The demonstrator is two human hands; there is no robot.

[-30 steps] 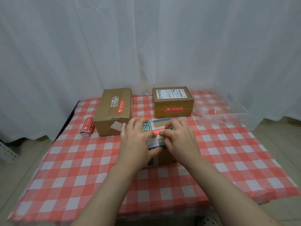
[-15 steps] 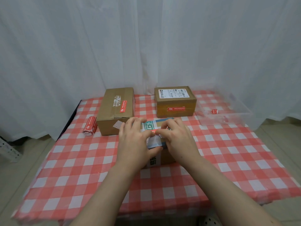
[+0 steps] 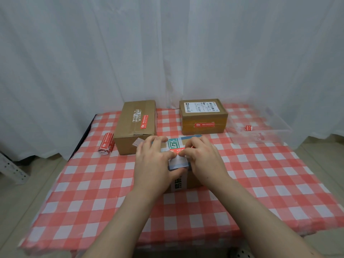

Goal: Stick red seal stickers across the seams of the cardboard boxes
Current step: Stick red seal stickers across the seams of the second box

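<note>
A small cardboard box (image 3: pixel 183 181) with teal and white print sits mid-table, mostly covered by both hands. My left hand (image 3: pixel 153 161) lies flat on its left top, thumb down the front. My right hand (image 3: pixel 203 157) rests on its right top, fingertips pressing a red seal sticker (image 3: pixel 177 150) that runs across the lid between the hands. Behind stand a tall brown box (image 3: pixel 135 125) with a red seal on top and a squat brown box (image 3: pixel 203 116) with a red seal on its front.
A folded stack of red stickers (image 3: pixel 106 144) lies left of the tall box. A clear plastic tray (image 3: pixel 260 127) holding red scraps sits at the back right. The red-and-white checked table (image 3: pixel 93 192) backs onto a white curtain.
Both hands stay on the near box; the fingertips have shifted slightly along the red sticker, and the view has drifted a little.
</note>
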